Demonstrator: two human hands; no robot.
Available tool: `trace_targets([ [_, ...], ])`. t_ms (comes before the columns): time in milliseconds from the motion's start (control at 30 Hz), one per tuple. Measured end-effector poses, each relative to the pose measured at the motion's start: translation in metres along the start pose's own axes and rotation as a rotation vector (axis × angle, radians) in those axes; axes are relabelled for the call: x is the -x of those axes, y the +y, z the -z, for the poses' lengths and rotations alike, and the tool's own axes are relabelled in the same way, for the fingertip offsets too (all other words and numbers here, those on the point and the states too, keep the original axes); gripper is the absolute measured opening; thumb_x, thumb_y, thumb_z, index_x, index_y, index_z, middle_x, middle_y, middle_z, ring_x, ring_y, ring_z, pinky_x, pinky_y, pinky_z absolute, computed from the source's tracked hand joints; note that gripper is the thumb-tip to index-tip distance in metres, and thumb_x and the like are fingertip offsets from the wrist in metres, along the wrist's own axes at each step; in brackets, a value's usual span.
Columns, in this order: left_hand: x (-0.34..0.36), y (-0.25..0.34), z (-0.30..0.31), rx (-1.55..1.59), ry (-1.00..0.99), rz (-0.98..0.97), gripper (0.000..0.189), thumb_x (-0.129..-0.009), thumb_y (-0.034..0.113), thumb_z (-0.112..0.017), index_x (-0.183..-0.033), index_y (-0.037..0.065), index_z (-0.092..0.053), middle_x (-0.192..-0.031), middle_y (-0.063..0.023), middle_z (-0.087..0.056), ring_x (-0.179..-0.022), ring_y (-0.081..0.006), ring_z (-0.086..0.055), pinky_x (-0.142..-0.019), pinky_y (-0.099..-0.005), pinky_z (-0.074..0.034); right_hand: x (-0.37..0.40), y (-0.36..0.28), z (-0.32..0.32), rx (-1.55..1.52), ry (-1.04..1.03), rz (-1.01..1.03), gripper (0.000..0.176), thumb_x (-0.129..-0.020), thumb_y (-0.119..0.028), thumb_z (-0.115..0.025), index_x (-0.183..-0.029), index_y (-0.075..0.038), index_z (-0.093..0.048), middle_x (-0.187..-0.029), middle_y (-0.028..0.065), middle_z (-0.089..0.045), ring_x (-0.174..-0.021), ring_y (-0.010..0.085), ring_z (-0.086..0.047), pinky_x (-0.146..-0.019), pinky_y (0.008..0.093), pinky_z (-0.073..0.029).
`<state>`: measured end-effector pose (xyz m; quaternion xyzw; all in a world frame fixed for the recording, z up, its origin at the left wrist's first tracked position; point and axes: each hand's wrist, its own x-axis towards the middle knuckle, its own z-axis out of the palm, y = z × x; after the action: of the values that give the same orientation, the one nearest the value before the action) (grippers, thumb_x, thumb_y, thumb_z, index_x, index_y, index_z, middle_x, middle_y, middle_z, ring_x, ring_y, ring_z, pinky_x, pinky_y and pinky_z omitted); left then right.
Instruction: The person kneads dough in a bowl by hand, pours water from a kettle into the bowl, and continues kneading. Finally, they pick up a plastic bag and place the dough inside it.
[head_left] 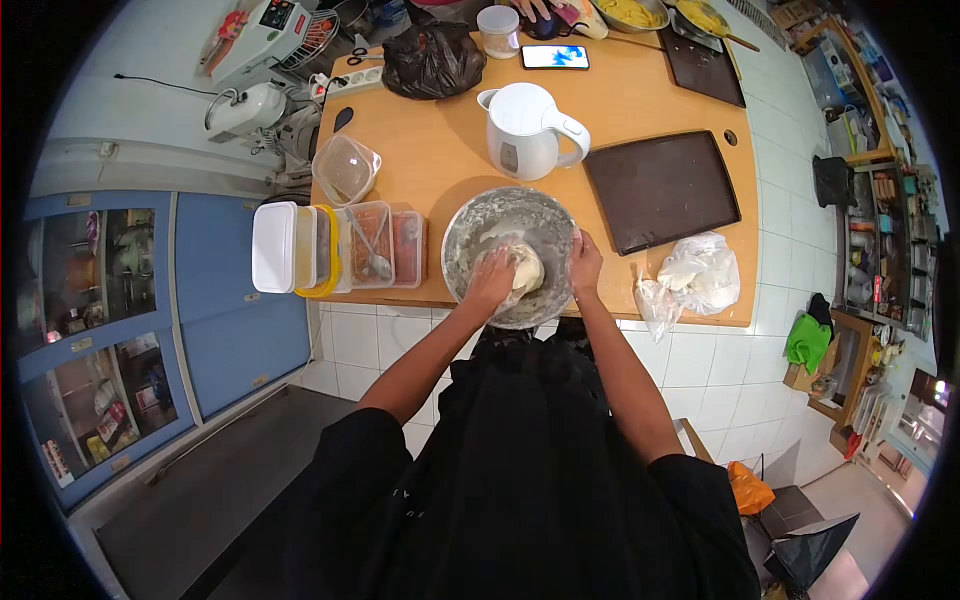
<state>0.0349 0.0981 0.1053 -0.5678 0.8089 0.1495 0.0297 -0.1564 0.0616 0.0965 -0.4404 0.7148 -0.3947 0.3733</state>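
A metal mixing bowl (462, 235) stands at the table's near edge, its inner wall smeared with flour and wet dough. In it lies a pale lump of dough (526, 270). My left hand (492, 277) reaches into the bowl, its fingers curled against the dough's left side; the fingertips are partly hidden. Gripping the bowl's right rim is my right hand (585, 264), thumb and fingers on either side of the wall. Just behind the bowl stands a white electric kettle (520, 125).
Plastic containers (372, 245), one holding a spoon, line the left. A dark baking tray (665, 190) and a plastic bag (700, 275) lie right. Farther back are a black bag (433, 62), a jar (498, 32) and a phone (555, 57). Another person's hand (535, 8) shows at the top.
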Motion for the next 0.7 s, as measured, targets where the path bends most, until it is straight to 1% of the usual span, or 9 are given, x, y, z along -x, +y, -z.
trace_targets([
  [67, -0.017, -0.008, -0.026, 0.131, -0.128, 0.018, 0.041, -0.089, 0.018, -0.048, -0.127, 0.005, -0.051, -0.132, -0.017, -0.051, -0.123, -0.0304, -0.049, -0.105, -0.0433, -0.035, 0.001, -0.003, 0.001, 0.026, -0.002, -0.012, 0.031, -0.097, -0.025, -0.047, -0.112, -0.001, -0.061, -0.094, 0.0244, -0.065, -0.09, 0.037, -0.064, -0.076, 0.0401, -0.048],
  [167, -0.021, -0.014, -0.049, -0.069, -0.023, -0.252, 0.038, -0.088, 0.015, -0.048, -0.124, 0.005, -0.053, -0.131, -0.0164, -0.052, -0.122, -0.0314, -0.049, -0.104, -0.039, -0.037, 0.001, -0.006, -0.001, 0.054, 0.024, -0.008, 0.032, -0.097, -0.026, -0.047, -0.109, 0.0, -0.061, -0.088, 0.0228, -0.065, -0.081, 0.0316, -0.064, -0.073, 0.0374, -0.048],
  [300, -0.013, -0.002, -0.023, 0.124, -0.019, -0.171, 0.035, -0.086, 0.011, -0.048, -0.12, 0.005, -0.056, -0.124, -0.0174, -0.056, -0.118, -0.0316, -0.052, -0.103, -0.04, -0.038, -0.002, 0.005, -0.004, 0.05, 0.047, 0.032, 0.033, -0.098, -0.028, -0.048, -0.106, 0.001, -0.062, -0.082, 0.021, -0.064, -0.074, 0.0262, -0.063, -0.069, 0.0348, -0.047],
  [367, -0.012, -0.006, -0.031, 0.094, 0.057, -0.232, 0.035, -0.085, 0.009, -0.048, -0.119, 0.005, -0.058, -0.115, -0.0153, -0.062, -0.11, -0.0325, -0.057, -0.1, -0.0405, -0.041, -0.004, 0.009, -0.006, 0.023, 0.041, 0.01, 0.032, -0.097, -0.026, -0.047, -0.109, -0.001, -0.062, -0.087, 0.0229, -0.065, -0.081, 0.0337, -0.064, -0.072, 0.0386, -0.048],
  [400, -0.013, -0.006, -0.033, 0.127, 0.077, -0.226, 0.033, -0.084, 0.01, -0.05, -0.116, 0.005, -0.059, -0.111, -0.0168, -0.063, -0.106, -0.0336, -0.058, -0.096, -0.0417, -0.042, -0.003, 0.006, -0.005, 0.01, 0.037, 0.0, 0.031, -0.097, -0.025, -0.047, -0.11, -0.002, -0.063, -0.09, 0.0238, -0.065, -0.085, 0.0374, -0.065, -0.073, 0.0405, -0.049],
  [467, -0.017, -0.007, -0.037, 0.191, 0.12, -0.212, 0.03, -0.082, 0.012, -0.053, -0.11, 0.004, -0.062, -0.103, -0.0198, -0.064, -0.1, -0.0359, -0.06, -0.09, -0.0441, -0.045, -0.002, -0.001, -0.002, 0.023, 0.022, -0.028, 0.031, -0.096, -0.025, -0.047, -0.11, -0.002, -0.063, -0.089, 0.0238, -0.065, -0.083, 0.0371, -0.065, -0.072, 0.0402, -0.049],
  [567, -0.028, -0.005, -0.029, 0.325, -0.065, 0.026, 0.026, -0.079, 0.016, -0.058, -0.099, 0.002, -0.066, -0.092, -0.0247, -0.064, -0.091, -0.0385, -0.061, -0.079, -0.0486, -0.046, -0.001, -0.002, -0.003, 0.04, 0.025, -0.026, 0.03, -0.096, -0.025, -0.048, -0.109, -0.002, -0.063, -0.087, 0.0236, -0.065, -0.08, 0.0361, -0.065, -0.07, 0.0397, -0.049],
  [667, -0.032, 0.001, -0.035, 0.367, 0.137, 0.115, 0.016, -0.081, 0.012, -0.053, -0.081, 0.005, -0.067, -0.087, -0.0202, -0.063, -0.081, -0.0357, -0.062, -0.081, -0.045, -0.044, -0.001, 0.0, -0.005, 0.026, 0.047, -0.005, 0.029, -0.096, -0.024, -0.049, -0.109, -0.002, -0.063, -0.085, 0.0234, -0.065, -0.078, 0.0353, -0.066, -0.069, 0.0392, -0.049],
  [700, -0.038, 0.0, -0.039, 0.304, 0.08, 0.123, 0.016, -0.081, 0.013, -0.053, -0.08, 0.005, -0.067, -0.086, -0.0198, -0.064, -0.082, -0.0348, -0.062, -0.081, -0.0454, -0.044, 0.0, 0.0, -0.006, 0.017, 0.053, 0.001, 0.029, -0.096, -0.023, -0.049, -0.109, -0.002, -0.063, -0.084, 0.0233, -0.065, -0.077, 0.0351, -0.066, -0.068, 0.039, -0.049],
])
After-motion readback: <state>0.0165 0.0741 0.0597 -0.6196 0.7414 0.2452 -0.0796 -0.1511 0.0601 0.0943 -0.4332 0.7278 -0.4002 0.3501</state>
